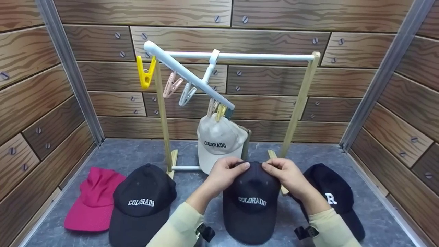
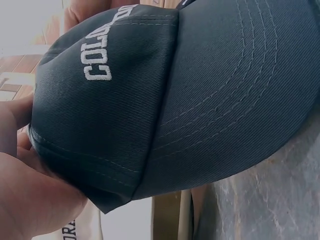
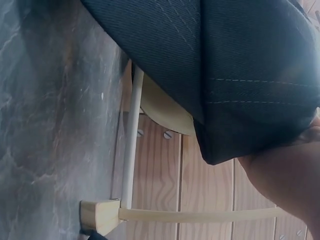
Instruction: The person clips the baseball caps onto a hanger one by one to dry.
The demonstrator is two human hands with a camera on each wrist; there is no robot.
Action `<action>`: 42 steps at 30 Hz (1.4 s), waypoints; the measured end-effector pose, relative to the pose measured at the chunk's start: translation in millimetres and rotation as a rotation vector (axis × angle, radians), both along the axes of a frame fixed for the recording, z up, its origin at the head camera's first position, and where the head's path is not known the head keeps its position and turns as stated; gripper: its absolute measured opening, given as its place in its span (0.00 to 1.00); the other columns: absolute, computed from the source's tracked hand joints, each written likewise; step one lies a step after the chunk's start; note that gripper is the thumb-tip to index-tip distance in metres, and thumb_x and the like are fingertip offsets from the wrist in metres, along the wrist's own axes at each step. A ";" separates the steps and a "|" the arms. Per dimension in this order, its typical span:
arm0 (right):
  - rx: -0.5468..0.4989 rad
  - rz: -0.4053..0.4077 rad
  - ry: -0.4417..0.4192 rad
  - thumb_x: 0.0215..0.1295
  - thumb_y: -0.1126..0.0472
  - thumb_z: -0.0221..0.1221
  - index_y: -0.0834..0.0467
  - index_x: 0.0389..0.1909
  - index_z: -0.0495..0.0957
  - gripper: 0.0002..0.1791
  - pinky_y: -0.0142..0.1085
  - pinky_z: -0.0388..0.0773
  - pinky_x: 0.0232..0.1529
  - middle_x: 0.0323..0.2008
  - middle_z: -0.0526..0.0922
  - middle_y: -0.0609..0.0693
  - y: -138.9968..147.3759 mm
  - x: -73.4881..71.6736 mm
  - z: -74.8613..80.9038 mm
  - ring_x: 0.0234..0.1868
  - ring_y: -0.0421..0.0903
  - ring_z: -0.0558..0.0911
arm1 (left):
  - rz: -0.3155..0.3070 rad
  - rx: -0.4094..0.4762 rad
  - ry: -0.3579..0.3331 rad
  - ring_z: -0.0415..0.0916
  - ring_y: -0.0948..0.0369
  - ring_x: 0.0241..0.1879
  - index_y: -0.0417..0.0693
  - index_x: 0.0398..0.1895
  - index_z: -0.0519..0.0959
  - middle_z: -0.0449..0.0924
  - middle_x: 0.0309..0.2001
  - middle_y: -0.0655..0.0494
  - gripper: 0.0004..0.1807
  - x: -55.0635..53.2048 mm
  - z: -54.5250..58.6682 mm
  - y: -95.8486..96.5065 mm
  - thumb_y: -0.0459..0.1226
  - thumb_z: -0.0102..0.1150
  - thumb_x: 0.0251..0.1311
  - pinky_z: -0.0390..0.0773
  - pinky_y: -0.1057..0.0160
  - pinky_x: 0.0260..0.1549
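Observation:
Both hands hold up a black baseball cap [image 1: 252,195] with white COLORADO lettering, brim hanging down toward me. My left hand [image 1: 228,173] pinches the top of its crown on the left side. On the right side of the crown, my right hand [image 1: 286,173] pinches it between thumb and fingers. Behind the cap, a cream COLORADO cap [image 1: 219,133] hangs from clothespins [image 1: 219,111] at the near end of a tilted white hanger bar [image 1: 188,75]. In the left wrist view the black cap [image 2: 105,100] fills most of the picture, clear of the grey surface.
A wooden stand [image 1: 298,106] with a white top rod [image 1: 267,57] carries the hanger. Yellow [image 1: 146,72], pink [image 1: 172,85] and pale blue [image 1: 187,94] clips dangle empty. On the surface lie a magenta cap [image 1: 94,202], another black COLORADO cap [image 1: 144,202] and a navy R cap [image 1: 331,195].

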State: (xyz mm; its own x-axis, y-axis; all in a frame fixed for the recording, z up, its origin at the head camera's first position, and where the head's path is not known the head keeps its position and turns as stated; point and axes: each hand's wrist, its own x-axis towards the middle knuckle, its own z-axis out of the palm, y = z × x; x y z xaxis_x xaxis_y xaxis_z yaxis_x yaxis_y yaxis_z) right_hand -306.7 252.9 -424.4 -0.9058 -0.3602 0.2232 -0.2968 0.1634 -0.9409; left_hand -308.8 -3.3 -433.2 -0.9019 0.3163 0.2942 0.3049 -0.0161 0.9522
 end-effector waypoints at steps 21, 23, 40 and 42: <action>-0.003 0.031 0.040 0.85 0.61 0.61 0.76 0.48 0.83 0.17 0.33 0.84 0.36 0.35 0.87 0.48 -26.6 -12.4 20.6 0.34 0.41 0.85 | 0.056 0.065 0.074 0.76 0.65 0.32 0.34 0.40 0.89 0.83 0.31 0.62 0.13 -7.0 14.6 -24.7 0.39 0.70 0.76 0.77 0.67 0.34; 0.008 0.027 0.047 0.85 0.61 0.61 0.75 0.48 0.84 0.17 0.33 0.83 0.36 0.35 0.87 0.47 -29.0 -14.2 22.1 0.33 0.40 0.85 | 0.058 0.066 0.076 0.77 0.64 0.32 0.34 0.41 0.89 0.83 0.31 0.62 0.13 -7.4 15.9 -27.4 0.39 0.70 0.76 0.77 0.66 0.34; 0.041 0.056 0.061 0.84 0.59 0.63 0.72 0.47 0.85 0.16 0.32 0.82 0.33 0.33 0.87 0.47 -52.6 -27.7 34.3 0.31 0.40 0.84 | 0.106 0.034 0.100 0.79 0.62 0.36 0.35 0.42 0.90 0.85 0.34 0.61 0.12 -13.3 26.0 -52.9 0.39 0.70 0.76 0.78 0.65 0.38; 0.033 0.068 0.058 0.84 0.59 0.62 0.72 0.47 0.85 0.16 0.32 0.82 0.32 0.32 0.86 0.47 -54.9 -28.4 36.1 0.29 0.39 0.84 | 0.113 0.027 0.103 0.79 0.62 0.36 0.37 0.42 0.90 0.85 0.34 0.60 0.12 -14.6 27.3 -55.0 0.39 0.70 0.76 0.79 0.65 0.38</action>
